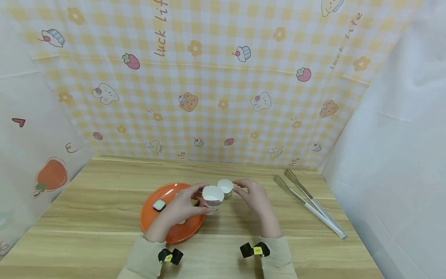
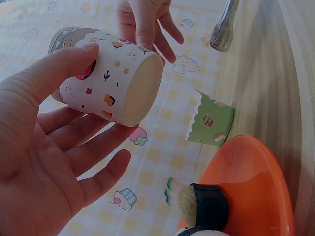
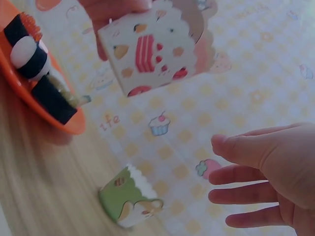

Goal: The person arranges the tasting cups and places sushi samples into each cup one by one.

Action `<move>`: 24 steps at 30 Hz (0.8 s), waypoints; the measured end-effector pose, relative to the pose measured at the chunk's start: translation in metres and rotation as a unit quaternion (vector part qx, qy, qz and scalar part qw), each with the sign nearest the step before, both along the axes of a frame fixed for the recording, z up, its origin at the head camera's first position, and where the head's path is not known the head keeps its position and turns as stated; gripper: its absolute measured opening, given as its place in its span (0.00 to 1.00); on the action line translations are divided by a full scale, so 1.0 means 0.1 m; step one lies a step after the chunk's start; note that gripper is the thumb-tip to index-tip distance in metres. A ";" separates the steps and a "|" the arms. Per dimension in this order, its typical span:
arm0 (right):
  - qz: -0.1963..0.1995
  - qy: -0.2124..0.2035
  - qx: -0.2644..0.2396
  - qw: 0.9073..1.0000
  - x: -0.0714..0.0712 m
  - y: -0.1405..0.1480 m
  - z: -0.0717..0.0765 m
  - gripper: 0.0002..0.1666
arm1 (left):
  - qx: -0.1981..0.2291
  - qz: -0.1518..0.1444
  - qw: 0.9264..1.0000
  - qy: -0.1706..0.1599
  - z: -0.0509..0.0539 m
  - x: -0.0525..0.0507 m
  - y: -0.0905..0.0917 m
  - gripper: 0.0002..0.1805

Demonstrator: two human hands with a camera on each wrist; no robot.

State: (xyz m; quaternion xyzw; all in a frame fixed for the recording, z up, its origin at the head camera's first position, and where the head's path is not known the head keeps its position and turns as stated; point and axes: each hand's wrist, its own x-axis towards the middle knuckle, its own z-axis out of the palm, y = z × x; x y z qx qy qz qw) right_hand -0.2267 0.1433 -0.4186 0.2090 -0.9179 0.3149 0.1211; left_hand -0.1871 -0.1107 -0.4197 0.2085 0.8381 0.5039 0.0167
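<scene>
My left hand (image 1: 182, 203) grips a white paper baking cup (image 2: 115, 81) printed with flowers and cake slices. The cup is held up off the table, its scalloped rim tipped away from the palm in the left wrist view. A green paper baking cup (image 3: 130, 196) with a scalloped white-lined rim stands upright on the table. Near that green cup my right hand (image 1: 256, 195) hovers with its fingers spread and relaxed. In the right wrist view the right hand (image 3: 268, 172) holds nothing and is apart from both cups.
Partly beneath the left arm lies an orange plate (image 1: 150, 223) bearing several sushi pieces (image 2: 211, 206). Metal tongs (image 1: 320, 217) with slotted ends lie on the right of the wooden table (image 1: 87, 201). A yellow checked cloth (image 1: 223, 77) hangs behind.
</scene>
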 end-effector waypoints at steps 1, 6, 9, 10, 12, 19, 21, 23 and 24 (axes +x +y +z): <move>0.001 -0.003 0.000 1.000 0.01 0.00 0.01 0.15 | 0.001 0.000 1.000 0.000 0.00 0.00 0.00 0.37; 0.005 -0.005 0.001 1.000 0.06 -0.01 0.10 0.16 | -0.002 0.002 1.000 -0.001 0.01 0.00 0.00 0.37; 0.008 0.000 -0.001 1.000 0.09 -0.01 0.14 0.15 | -0.002 0.002 1.000 0.001 0.01 0.00 0.00 0.37; 0.009 0.002 -0.003 1.000 0.10 -0.02 0.15 0.15 | -0.002 0.002 1.000 0.002 0.01 0.00 0.00 0.37; 0.014 0.006 -0.007 1.000 0.12 -0.02 0.18 0.15 | 0.002 0.000 1.000 0.002 0.01 0.00 0.00 0.37; 0.039 0.028 -0.018 0.999 0.20 -0.04 0.28 0.14 | 0.008 -0.006 1.000 0.006 0.01 0.01 -0.01 0.36; 0.054 0.034 -0.024 0.998 0.22 -0.05 0.30 0.14 | 0.006 -0.006 1.000 0.007 0.01 0.01 -0.01 0.36; 0.071 0.040 -0.027 0.996 0.24 -0.06 0.32 0.13 | 0.004 -0.005 1.000 0.007 0.02 0.01 -0.01 0.36; 0.080 0.042 -0.027 0.996 0.25 -0.07 0.32 0.13 | 0.004 -0.004 1.000 0.007 0.02 0.01 -0.01 0.36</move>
